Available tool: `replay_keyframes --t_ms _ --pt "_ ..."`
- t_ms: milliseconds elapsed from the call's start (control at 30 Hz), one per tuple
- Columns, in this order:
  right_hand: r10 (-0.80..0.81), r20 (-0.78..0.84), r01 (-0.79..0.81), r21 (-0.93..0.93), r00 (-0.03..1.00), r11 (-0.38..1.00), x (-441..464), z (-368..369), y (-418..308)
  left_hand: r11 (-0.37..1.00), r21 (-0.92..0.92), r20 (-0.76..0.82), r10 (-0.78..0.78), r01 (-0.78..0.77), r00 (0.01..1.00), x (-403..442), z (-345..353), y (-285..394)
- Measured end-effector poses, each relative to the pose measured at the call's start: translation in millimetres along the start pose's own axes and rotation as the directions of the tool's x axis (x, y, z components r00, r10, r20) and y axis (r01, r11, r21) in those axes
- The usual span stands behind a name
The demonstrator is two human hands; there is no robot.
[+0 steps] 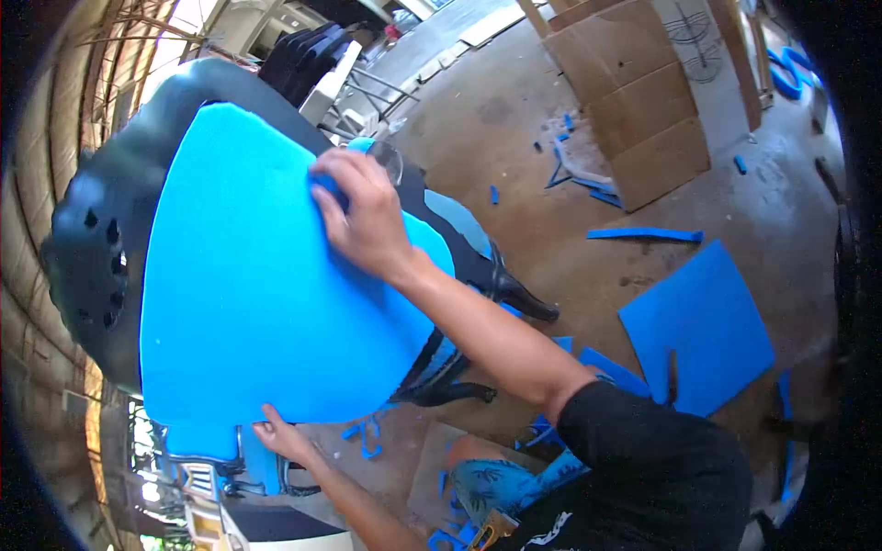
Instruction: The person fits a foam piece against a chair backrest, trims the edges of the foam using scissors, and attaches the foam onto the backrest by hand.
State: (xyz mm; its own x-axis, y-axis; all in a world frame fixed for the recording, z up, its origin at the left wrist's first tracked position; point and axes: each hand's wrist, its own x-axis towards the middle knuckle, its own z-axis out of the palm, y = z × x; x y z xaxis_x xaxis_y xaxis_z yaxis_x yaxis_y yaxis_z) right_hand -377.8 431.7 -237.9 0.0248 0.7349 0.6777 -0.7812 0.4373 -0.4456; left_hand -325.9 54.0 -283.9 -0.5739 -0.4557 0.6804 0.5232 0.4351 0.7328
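A large bright blue foam-like pad (248,266) lies over a dark chair (83,239) with curved black legs. Bent over the pad's upper right part, my right hand (360,207) has its fingers curled round a small darker blue piece (331,186), partly hidden by the fingers. My left hand (283,436) pinches the pad's lower edge, thumb showing and the other fingers mostly hidden.
A cut blue sheet (712,331) and a long blue strip (643,235) lie on the concrete floor (496,110) at the right. Blue scraps surround a standing cardboard sheet (634,110). Stacked dark chairs (303,60) stand at the top. Other furniture is at the lower left.
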Motion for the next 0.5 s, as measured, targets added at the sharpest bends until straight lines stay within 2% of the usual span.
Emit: replay_keyframes --t_ms 67,100,167,200,267,367,400,433,467,500 --pt "-0.009 0.136 -0.004 0.093 0.991 0.996 -15 -18 8 0.998 0.038 0.035 -0.054 0.053 0.998 3 -12 -17" --pt "0.003 0.131 -0.016 0.101 0.991 0.995 -20 -23 8 0.998 0.052 0.032 -0.046 0.045 0.998 -1 -5 -12" --pt "-0.019 0.191 0.011 0.043 0.981 0.999 -22 -32 3 0.992 -0.123 -0.032 -0.027 0.023 0.999 -14 12 3" --pt "-0.007 0.213 -0.001 0.039 0.977 0.999 -24 -31 4 0.994 -0.11 -0.042 -0.016 0.011 0.999 -11 15 2" --pt "0.016 0.204 -0.024 0.036 0.979 0.999 -23 -29 10 0.999 0.034 -0.113 -0.027 0.031 0.993 -9 7 -7" --pt "0.031 0.207 -0.021 -0.048 0.978 0.999 -29 -23 13 0.999 -0.004 -0.103 -0.037 0.037 0.994 -16 15 5" --pt "0.021 0.202 -0.004 -0.081 0.979 0.997 -31 -19 15 0.993 0.099 -0.108 -0.045 0.056 0.993 -5 0 -14" --pt "-0.02 0.168 0.032 -0.072 0.986 0.997 -33 -12 21 0.977 0.202 -0.112 -0.053 0.075 0.992 6 -16 -34" --pt "-0.107 0.147 0.121 -0.093 0.983 0.988 -31 -8 25 0.994 0.091 -0.103 -0.048 0.057 0.993 8 -16 -44" --pt "-0.18 0.139 0.188 -0.047 0.974 0.981 -30 -3 32 0.974 0.152 -0.155 -0.147 0.171 0.977 4 -9 -31"
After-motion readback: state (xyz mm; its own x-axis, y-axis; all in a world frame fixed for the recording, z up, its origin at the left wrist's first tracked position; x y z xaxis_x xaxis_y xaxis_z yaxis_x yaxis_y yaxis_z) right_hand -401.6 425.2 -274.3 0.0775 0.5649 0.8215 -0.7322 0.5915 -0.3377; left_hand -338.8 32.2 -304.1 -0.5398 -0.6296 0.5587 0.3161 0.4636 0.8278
